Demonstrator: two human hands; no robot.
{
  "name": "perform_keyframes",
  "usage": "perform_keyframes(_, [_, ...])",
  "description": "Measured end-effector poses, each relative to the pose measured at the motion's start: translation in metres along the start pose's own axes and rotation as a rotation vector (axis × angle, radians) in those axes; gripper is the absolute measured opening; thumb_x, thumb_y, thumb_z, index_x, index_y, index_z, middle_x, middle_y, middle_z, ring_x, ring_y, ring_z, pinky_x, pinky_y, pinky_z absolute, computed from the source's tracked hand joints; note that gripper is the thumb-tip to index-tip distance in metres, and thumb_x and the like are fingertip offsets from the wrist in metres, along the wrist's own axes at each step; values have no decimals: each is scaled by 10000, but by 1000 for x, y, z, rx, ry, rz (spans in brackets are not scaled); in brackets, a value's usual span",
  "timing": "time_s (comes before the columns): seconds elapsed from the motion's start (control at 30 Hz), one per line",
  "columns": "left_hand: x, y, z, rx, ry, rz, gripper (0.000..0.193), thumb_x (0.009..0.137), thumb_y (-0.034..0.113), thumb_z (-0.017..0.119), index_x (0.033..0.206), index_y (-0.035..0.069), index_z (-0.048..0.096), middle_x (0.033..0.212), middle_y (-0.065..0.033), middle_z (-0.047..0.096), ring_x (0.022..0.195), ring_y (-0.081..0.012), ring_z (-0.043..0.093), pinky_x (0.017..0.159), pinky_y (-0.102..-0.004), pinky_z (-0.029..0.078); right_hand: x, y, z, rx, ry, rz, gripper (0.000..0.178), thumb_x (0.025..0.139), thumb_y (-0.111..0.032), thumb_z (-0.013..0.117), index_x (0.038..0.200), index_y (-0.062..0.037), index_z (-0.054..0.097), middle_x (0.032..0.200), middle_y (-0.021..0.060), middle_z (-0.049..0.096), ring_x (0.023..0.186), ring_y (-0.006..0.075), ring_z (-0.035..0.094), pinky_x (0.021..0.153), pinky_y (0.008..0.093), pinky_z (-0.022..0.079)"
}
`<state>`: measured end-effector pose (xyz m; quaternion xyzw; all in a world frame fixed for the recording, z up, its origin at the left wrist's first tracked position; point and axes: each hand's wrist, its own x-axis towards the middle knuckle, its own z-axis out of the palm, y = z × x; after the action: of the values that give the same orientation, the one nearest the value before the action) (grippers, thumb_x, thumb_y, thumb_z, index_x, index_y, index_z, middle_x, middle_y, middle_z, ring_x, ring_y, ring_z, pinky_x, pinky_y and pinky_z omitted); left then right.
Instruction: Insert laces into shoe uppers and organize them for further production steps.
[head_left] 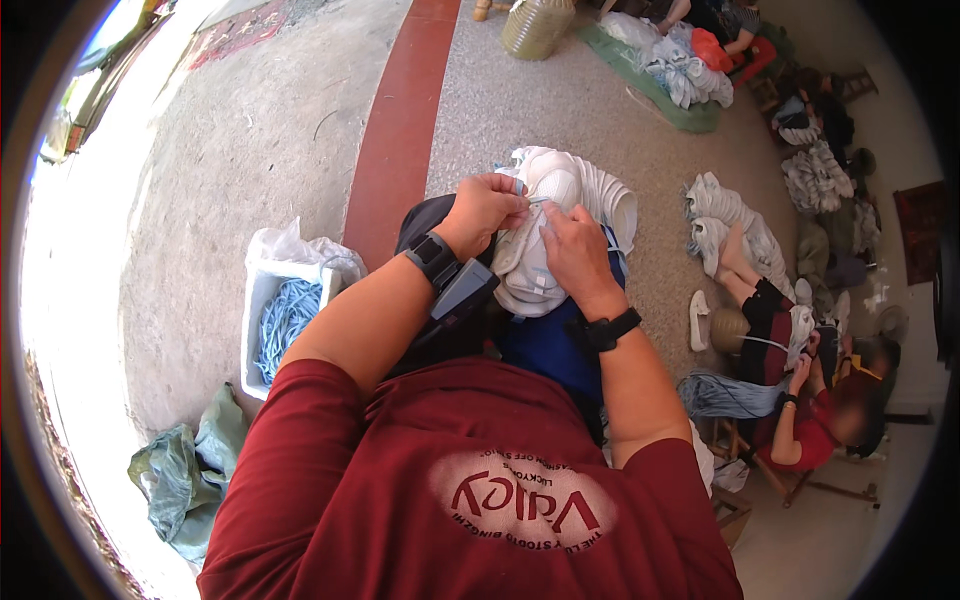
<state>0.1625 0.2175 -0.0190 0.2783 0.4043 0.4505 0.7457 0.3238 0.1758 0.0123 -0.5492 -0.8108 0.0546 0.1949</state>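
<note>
A stack of white stitched pieces point(527, 266) that look like shoe uppers rests on my lap, over blue cloth. Above it, my left hand point(488, 212) is closed, thumb and fingertips pinching a thin light-blue lace point(520, 187). My right hand point(580, 252) is closed too, its fingertips pinched at the same lace against the top piece. Only a few centimetres separate the two sets of fingertips. How the lace runs through the piece is too small to make out.
Left of me stands a white foam box point(251, 330) with light-blue laces point(288, 325). A crumpled green sack point(180, 480) lies nearer. On the right, a seated person point(800, 430) works beside white pieces point(735, 215). Farther off are a woven basket point(538, 28) and another worker's pile point(685, 70).
</note>
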Motion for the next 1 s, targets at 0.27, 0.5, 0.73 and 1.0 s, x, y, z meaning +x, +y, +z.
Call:
perform_keyframes(0.27, [33, -24, 6, 267, 152, 239, 75, 705, -55, 649, 738, -1, 609, 667, -43, 607, 582, -89, 542, 523, -232, 453, 8, 11, 9, 160, 8, 133, 375, 707, -131, 665, 1068, -43, 610, 845, 216, 568, 808, 374, 574, 717, 413, 469])
perform_keyframes(0.5, [21, -24, 15, 1119, 230, 747, 93, 685, 59, 683, 730, 21, 612, 668, -70, 628, 578, -140, 586, 561, -280, 474, 7, 13, 13, 188, 41, 185, 358, 706, -124, 654, 1054, -45, 627, 866, 210, 583, 832, 371, 577, 751, 407, 466])
perform_keyframes(0.73, [24, -15, 13, 978, 222, 422, 98, 687, 124, 667, 746, 47, 653, 693, -137, 636, 657, -268, 628, 621, -334, 493, 10, 18, 20, 338, 33, 298, 346, 706, -96, 627, 1051, -70, 638, 918, 207, 614, 881, 353, 588, 790, 403, 462])
perform_keyframes(1.0, [13, -17, 17, 1349, 78, 601, 157, 717, 158, 605, 793, 32, 660, 804, -176, 635, 792, -344, 600, 753, -404, 476, 10, 17, 22, 387, 101, 388, 185, 715, -79, 588, 891, -53, 635, 750, 163, 632, 757, 337, 615, 693, 409, 476])
